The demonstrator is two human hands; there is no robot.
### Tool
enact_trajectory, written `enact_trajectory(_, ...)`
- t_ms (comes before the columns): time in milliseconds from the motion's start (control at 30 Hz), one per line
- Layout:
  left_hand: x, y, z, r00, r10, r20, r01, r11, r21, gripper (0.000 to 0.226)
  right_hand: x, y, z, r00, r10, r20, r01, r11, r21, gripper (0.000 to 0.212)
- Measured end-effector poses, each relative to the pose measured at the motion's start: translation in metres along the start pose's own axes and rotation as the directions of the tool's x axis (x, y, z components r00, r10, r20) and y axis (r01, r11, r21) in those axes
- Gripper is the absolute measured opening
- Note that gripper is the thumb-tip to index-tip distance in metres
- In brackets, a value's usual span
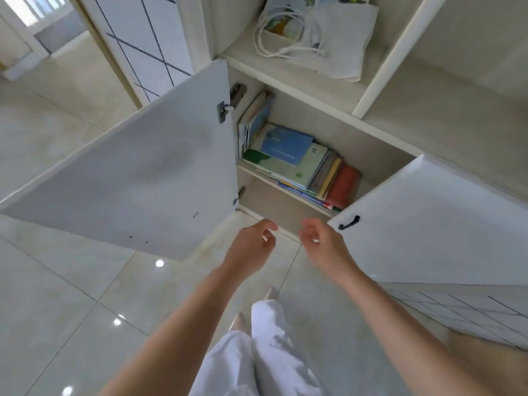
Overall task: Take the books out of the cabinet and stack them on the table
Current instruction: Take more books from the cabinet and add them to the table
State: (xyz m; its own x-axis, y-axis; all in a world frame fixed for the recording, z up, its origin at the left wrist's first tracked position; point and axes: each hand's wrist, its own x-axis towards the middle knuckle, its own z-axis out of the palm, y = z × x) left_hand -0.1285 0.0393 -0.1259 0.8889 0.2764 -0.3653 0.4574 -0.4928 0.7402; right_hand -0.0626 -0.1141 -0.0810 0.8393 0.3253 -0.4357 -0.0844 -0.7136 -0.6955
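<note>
The low cabinet [337,138] stands with both doors swung wide. On its inner shelf lies a stack of books [297,164], topped by a blue and a green one, with a red book [344,187] at the right. A few more books [255,121] lean upright against the left wall. My left hand [253,247] and my right hand [324,244] hover side by side just in front of the cabinet, below the shelf, both empty with fingers loosely curled and apart. No table is in view.
The left cabinet door [137,178] juts out to the left, and the right door [445,224] with a black handle [349,222] juts out at the right. A white tote bag [323,32] lies on the open shelf above. Glossy tiled floor [65,281] spreads below.
</note>
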Motion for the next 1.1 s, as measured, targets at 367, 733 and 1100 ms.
enact_trajectory(367, 0.117, -0.004, 0.047, 0.997, 0.001, 0.077, -0.002, 1.000, 0.014, 0.026, 0.141, 0.044, 0.007, 0.977, 0.208, -0.039, -0.208, 0.978, 0.016, 0.033)
enact_trajectory(733, 0.227, -0.039, 0.095, 0.978, 0.206, 0.019, -0.206, 0.966, 0.156, 0.043, 0.268, 0.114, 0.023, 0.883, 0.388, -0.265, -0.360, 0.921, 0.151, 0.032)
enact_trajectory(1100, 0.281, -0.077, 0.142, 0.867, 0.475, 0.153, -0.472, 0.684, 0.556, 0.076, 0.326, 0.167, 0.027, 0.664, 0.576, -0.477, -0.597, 0.792, 0.125, 0.084)
